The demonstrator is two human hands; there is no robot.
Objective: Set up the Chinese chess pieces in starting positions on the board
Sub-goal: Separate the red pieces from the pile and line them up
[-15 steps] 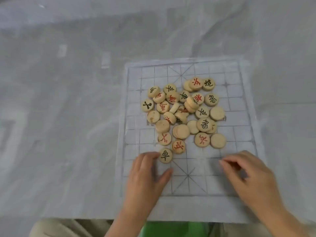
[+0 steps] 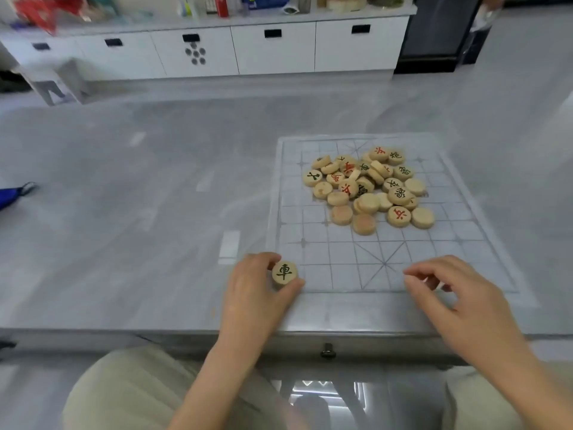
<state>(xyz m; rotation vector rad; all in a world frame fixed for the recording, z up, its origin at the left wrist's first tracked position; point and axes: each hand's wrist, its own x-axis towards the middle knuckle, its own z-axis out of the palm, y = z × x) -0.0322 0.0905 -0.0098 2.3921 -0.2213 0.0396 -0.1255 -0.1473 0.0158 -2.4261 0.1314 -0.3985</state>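
Note:
A pale sheet printed with the chess board [image 2: 465, 243] lies on the grey table. Several round wooden pieces [image 2: 369, 187] with red or black characters sit heaped on the board's far half. My left hand [image 2: 257, 293] pinches one black-character piece [image 2: 284, 272] between thumb and fingers at the board's near left corner. My right hand [image 2: 455, 296] hovers over the near right part of the board with fingers loosely curled; I see nothing held in it.
The table's front edge [image 2: 186, 332] runs just below my hands, with a dark knob [image 2: 328, 350] under it. White cabinets [image 2: 273, 48] line the far wall. A blue object [image 2: 12, 193] lies at the left edge. My knees show below.
My left hand has taken the black-character piece from the near edge of the heap and carried it to the near left corner. The camera has tilted up and left.

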